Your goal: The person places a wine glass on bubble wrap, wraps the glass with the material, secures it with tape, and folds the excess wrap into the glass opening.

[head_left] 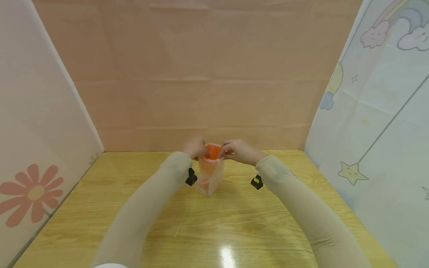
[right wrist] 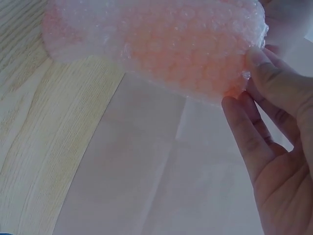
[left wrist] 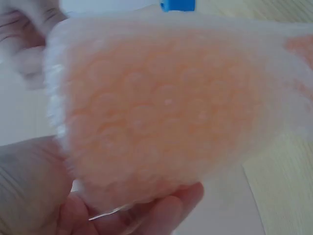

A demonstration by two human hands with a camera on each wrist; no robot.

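A bubble wrap bag with something orange inside stands at the far middle of the table, its mouth upward and its lower end tapering to a point. My left hand grips the left side of the mouth; in the left wrist view, its thumb and fingers are curled at the edge of the bubble wrap. On the other side my right hand pinches the rim between thumb and fingers, as the right wrist view shows at the corner of the wrap. The orange thing's full shape is hidden by the wrap.
A thin pale stick-like strip lies on the wooden table, nearer than the bag. Behind the table rises a creased peach backdrop, with printed panels at both sides. Small black devices hang at both wrists.
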